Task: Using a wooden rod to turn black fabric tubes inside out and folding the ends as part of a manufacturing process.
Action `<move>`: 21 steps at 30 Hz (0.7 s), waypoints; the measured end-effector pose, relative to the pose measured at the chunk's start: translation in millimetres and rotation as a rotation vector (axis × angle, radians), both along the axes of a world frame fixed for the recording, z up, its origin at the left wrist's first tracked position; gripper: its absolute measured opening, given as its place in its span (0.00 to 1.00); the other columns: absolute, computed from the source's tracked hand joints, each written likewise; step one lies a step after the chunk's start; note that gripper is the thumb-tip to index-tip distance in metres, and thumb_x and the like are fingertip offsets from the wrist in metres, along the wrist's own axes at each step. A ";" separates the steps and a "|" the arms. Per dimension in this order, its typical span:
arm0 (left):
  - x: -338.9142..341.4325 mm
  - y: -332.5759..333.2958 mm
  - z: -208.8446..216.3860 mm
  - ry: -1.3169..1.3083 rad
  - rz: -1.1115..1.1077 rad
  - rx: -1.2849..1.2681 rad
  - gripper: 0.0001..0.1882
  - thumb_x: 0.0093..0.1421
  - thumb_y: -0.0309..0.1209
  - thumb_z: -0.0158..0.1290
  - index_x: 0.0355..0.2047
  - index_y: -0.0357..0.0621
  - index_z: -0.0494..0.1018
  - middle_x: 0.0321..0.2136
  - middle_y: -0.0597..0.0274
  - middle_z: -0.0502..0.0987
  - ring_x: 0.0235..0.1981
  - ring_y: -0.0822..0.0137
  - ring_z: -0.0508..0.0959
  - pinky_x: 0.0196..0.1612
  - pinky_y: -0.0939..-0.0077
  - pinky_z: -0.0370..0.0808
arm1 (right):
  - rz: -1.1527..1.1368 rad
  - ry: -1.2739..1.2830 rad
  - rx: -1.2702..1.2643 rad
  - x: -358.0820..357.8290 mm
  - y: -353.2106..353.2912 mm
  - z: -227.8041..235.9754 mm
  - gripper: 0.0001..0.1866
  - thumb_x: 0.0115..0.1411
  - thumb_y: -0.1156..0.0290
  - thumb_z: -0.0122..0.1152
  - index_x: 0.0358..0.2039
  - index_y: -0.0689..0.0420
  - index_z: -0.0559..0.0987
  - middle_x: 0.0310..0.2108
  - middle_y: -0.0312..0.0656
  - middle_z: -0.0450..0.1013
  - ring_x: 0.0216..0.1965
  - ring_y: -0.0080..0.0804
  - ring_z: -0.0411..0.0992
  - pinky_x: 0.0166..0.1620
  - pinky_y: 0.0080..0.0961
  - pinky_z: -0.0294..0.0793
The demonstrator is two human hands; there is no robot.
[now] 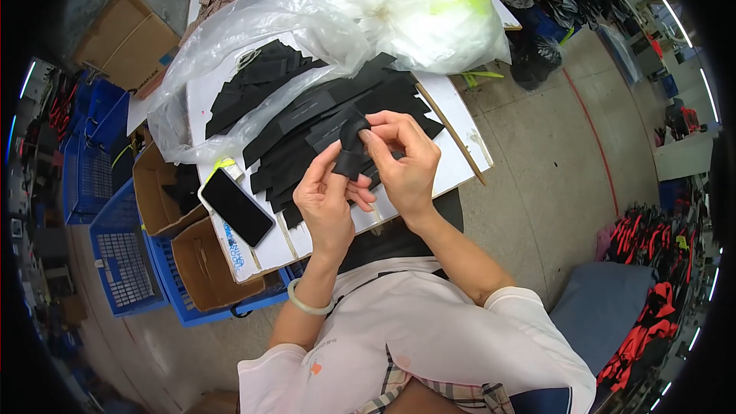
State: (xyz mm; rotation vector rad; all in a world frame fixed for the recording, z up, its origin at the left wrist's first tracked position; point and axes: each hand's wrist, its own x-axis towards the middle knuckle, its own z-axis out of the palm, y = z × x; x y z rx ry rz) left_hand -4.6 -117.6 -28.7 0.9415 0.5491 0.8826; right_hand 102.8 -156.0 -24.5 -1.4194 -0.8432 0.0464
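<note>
Between both hands, above the table's near edge, I hold a black fabric strip (pixel 353 140) that is folded or looped over. My left hand (pixel 327 198) pinches its lower end between thumb and fingers. The upper part is gripped by my right hand (pixel 404 155), thumb against fingertips. Beneath and beyond my hands lie several overlapping black fabric strips (pixel 280 155), fanned across the white table (pixel 472 155). Some carry small printed marks. A second pile of black pieces (pixel 257 80) lies farther left, partly under clear plastic. How the held strip is folded underneath is hidden by my fingers.
A dark-screened phone (pixel 236 207) lies at the table's left corner. Clear plastic sheeting (pixel 180 100) and a stuffed plastic bag (pixel 418 11) cover the far side. A wooden stick (pixel 450 129) runs along the right edge. Blue crates (pixel 126 261) and a cardboard box (pixel 207 261) stand left.
</note>
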 end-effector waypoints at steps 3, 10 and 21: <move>-4.6 4.3 1.0 0.148 0.099 0.099 0.16 0.58 0.17 0.42 0.45 0.35 0.72 0.22 0.55 0.76 0.15 0.75 0.74 0.17 0.88 0.71 | 0.257 0.317 -0.084 14.7 -5.7 -0.5 0.03 0.50 0.83 0.59 0.23 0.66 0.73 0.38 0.46 0.73 0.30 0.24 0.73 0.34 0.19 0.77; -17.9 20.9 12.6 0.249 0.091 0.299 0.16 0.57 0.17 0.40 0.39 0.40 0.77 0.18 0.64 0.74 0.13 0.84 0.67 0.15 0.92 0.61 | 0.586 0.685 -0.060 10.2 -13.9 14.4 0.09 0.52 0.76 0.60 0.33 0.67 0.78 0.38 0.44 0.72 0.32 0.23 0.72 0.36 0.20 0.77; -35.6 42.0 23.2 -0.049 -0.086 0.031 0.11 0.54 0.16 0.45 0.35 0.31 0.75 0.16 0.66 0.71 0.13 0.82 0.65 0.15 0.93 0.57 | 0.973 0.955 -0.171 11.6 -32.0 16.7 0.13 0.60 0.67 0.55 0.27 0.66 0.76 0.22 0.43 0.73 0.17 0.22 0.69 0.18 0.15 0.69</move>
